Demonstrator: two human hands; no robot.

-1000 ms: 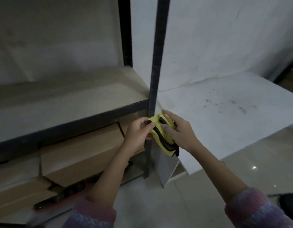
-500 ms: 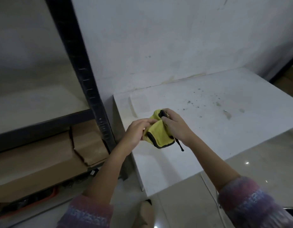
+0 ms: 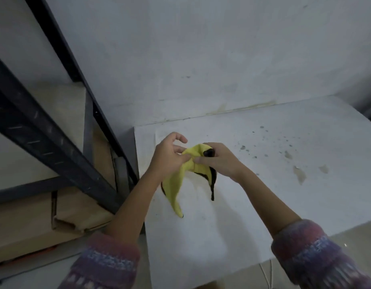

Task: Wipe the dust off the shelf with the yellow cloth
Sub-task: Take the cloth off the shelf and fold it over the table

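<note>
A yellow cloth [image 3: 176, 184] with black trim hangs between my hands, above the left part of a white stained surface [image 3: 264, 174]. My left hand [image 3: 170, 157] pinches its top edge between thumb and fingers. My right hand [image 3: 218, 159] grips the top edge right beside it, with a black corner of the cloth sticking out above its fingers. One yellow flap hangs down to the lower left, and a black-edged strip dangles on the right. The dark metal shelf [image 3: 45, 142] with pale boards stands at the left, apart from both hands.
A grey wall [image 3: 201, 59] rises behind the white surface. Cardboard boxes [image 3: 34, 222] fill the space under the shelf board. Glossy floor tiles [image 3: 347, 232] show at the lower right, with a thin cord [image 3: 268, 274] near the bottom edge.
The view has swung right, away from the shelf post, and both hands moved over the white surface. The bunched cloth has been pulled open and now hangs down in flaps.
</note>
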